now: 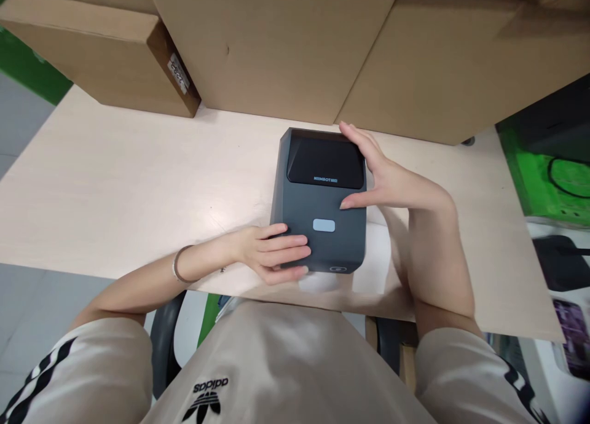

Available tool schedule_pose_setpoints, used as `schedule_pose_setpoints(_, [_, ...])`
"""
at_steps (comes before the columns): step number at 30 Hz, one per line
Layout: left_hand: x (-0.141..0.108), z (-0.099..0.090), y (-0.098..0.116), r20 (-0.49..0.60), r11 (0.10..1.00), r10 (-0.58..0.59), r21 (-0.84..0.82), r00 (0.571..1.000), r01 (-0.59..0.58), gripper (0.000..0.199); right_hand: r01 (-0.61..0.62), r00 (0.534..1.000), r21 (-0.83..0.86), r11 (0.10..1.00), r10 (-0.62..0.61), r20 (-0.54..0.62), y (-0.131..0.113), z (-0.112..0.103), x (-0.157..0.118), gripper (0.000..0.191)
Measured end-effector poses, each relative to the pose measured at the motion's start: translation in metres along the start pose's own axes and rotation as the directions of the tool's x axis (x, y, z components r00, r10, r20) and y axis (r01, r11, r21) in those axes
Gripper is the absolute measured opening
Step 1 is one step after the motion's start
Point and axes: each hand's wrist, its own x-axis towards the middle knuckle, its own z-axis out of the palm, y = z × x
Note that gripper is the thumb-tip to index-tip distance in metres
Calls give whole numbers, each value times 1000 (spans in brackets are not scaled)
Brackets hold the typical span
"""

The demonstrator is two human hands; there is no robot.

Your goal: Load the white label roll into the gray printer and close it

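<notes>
A dark grey label printer (pixel 299 206) with a glossy black window, a pale blue button and NIIMBOT lettering is in front of me on the light wooden table. My left hand (pixel 276 252) holds its near left corner, fingers laid across the top and the thumb along the near edge. At the far right side, my right hand (pixel 375 172) grips the body, its thumb on the top face and its fingers around the far corner. The underside of the printer is hidden.
Cardboard boxes (pixel 276 49) line the table's back edge, with a flatter labelled carton (pixel 101 55) at left. White patches (pixel 378 258) show beside the printer; I cannot tell if they are paper. Beyond the right table edge are a phone (pixel 571 335) and a green surface (pixel 544 190).
</notes>
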Motion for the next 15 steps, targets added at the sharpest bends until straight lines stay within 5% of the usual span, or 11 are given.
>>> schedule_pose_setpoints(3, [11, -9, 4, -58, 987, 146, 81, 988, -141, 27, 5, 1000, -19, 1000, -5, -10, 0, 2, -1, 117])
schedule_pose_setpoints(9, [3, -4, 4, 169, 973, 53, 213, 984, -89, 40, -26, 1000, -38, 999, 26, 13, -2, 1, -2, 121])
schedule_pose_setpoints(15, [-8, 4, -2, -33, 982, 147, 126, 989, -142, 46, -17, 997, -144, 989, 28, 76, -24, -7, -32, 112])
